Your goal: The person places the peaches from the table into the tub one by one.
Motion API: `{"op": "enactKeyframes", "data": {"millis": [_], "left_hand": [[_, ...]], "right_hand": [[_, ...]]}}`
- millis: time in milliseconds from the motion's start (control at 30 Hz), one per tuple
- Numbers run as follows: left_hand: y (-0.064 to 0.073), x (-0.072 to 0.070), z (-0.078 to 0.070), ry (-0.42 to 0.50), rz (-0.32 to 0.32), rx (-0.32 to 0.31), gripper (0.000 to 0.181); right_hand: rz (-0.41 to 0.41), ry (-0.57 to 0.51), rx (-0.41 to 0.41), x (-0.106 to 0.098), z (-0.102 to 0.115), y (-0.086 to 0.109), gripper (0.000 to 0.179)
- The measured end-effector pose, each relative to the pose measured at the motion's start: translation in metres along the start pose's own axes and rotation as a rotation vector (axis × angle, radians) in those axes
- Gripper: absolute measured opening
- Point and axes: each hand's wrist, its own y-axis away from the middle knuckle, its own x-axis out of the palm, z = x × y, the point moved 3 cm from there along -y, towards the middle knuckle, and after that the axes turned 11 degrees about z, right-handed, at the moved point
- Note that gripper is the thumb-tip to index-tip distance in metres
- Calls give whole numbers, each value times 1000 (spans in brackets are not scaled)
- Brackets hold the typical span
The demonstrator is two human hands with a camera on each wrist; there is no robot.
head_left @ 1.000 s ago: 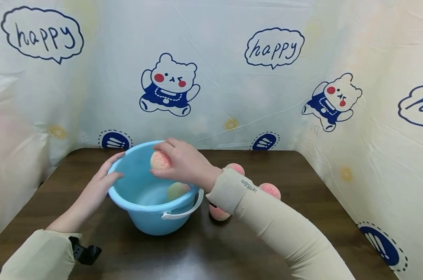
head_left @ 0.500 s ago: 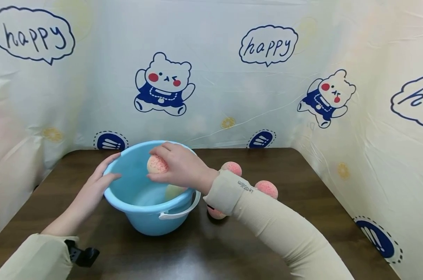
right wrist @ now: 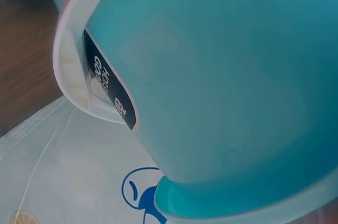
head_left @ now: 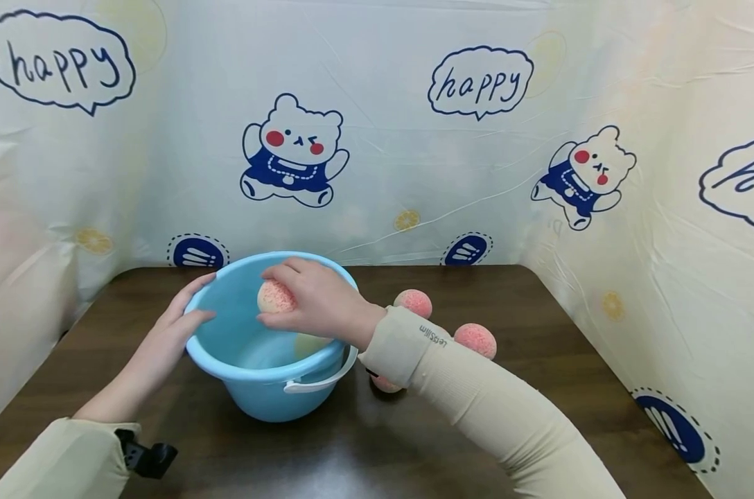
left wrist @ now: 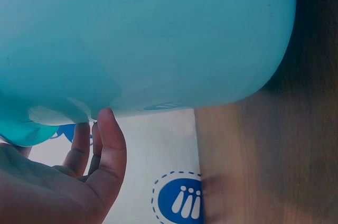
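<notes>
A light blue bucket (head_left: 277, 395) with a white handle (head_left: 321, 383) stands on the table. My left hand (head_left: 177, 322) holds its left rim, thumb over the inside and fingers outside; the left wrist view has the fingers (left wrist: 112, 152) against the outer wall. My right hand (head_left: 317, 298) grips a speckled pink-and-cream peach (head_left: 276, 296) over the bucket's opening. Below that hand a pale green peach (head_left: 307, 344) lies inside the bucket, partly hidden. In the right wrist view the bucket's wall (right wrist: 211, 86) and dark label (right wrist: 111, 81) fill most of the picture.
Right of the bucket, more pink peaches lie on the dark wooden table (head_left: 508, 402): one at the back (head_left: 414, 303), one farther right (head_left: 475, 339) and one half hidden under the right sleeve (head_left: 386, 383). A printed white curtain (head_left: 377, 138) encloses the table's back and sides.
The right hand has sunk slightly and shifted left with the peach. It now covers more of the peach in the bucket. The left hand keeps its hold; the head view has turned slightly right.
</notes>
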Motion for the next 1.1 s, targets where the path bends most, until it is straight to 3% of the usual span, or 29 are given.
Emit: {"op": "enactKeyframes", "data": {"millis": [333,633,1100], "left_hand": [[0,0,0,17,12,2,62],[0,0,-2,24,4,3,62],[0,0,-3,17,1,-3,62]], "right_hand": [[-3,-22,-24,-2,-7,5,61],[17,-65,56,-7,-19,16,61],[-60,-51,42,-19,-29,38,58]]}}
